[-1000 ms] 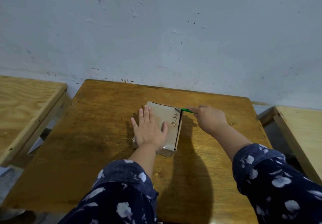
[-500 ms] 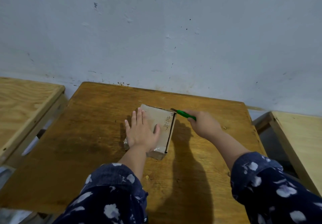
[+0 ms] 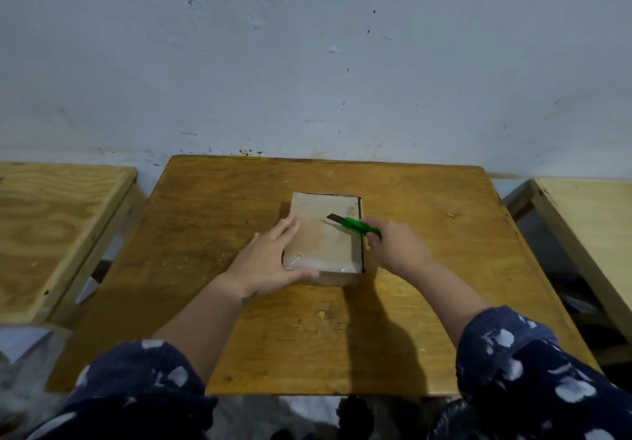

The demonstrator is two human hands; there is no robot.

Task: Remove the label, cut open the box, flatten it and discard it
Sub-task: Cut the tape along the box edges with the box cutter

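Observation:
A small brown cardboard box lies flat in the middle of the wooden table, squared to me, with a dark open seam along its right edge. My left hand grips its near-left corner, thumb along the front edge and fingers on the left side. My right hand holds a green utility knife just right of the box. The knife's dark blade points left and sits over the box's top face.
A lighter wooden table stands at the left and another at the right, each with a gap between. A pale blue wall backs the table. Crumpled plastic lies low at the left.
The box has been turned from a slant to square with me. My left hand slid off its top to the near-left corner. The knife moved from the far right corner to over the top face.

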